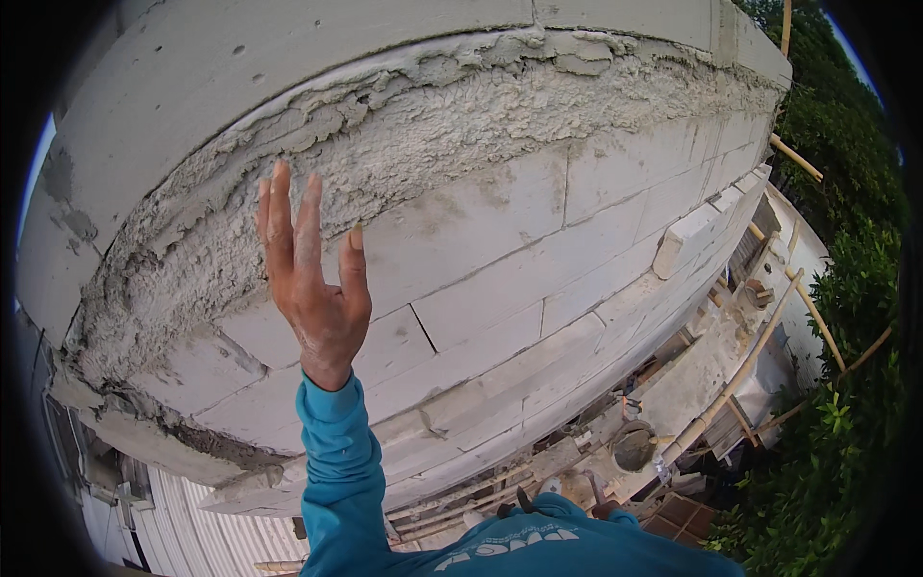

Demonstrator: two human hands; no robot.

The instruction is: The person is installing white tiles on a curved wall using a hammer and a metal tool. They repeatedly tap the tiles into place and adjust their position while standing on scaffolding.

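My left hand [322, 288] is raised in front of the wall, fingers apart and dusted grey, with nothing in it. Its fingertips overlap a rough band of grey mortar [452, 125]; whether they touch it I cannot tell. Below the band run courses of pale lightweight blocks [481, 231], and above it lies a smooth concrete beam [240, 67]. Low down beside my body, a small part of my right hand [604, 507] shows past my blue shirt. Its fingers are mostly hidden. A dark pointed piece [525, 499] stands out near my chest, too little of it showing to name.
A block [681, 238] sticks out from the wall's ledge on the right. Far below are a round bucket [633, 448], bamboo poles [735, 380] and scattered boards. Leafy trees [846, 385] fill the right side. A corrugated roof [216, 524] lies at the lower left.
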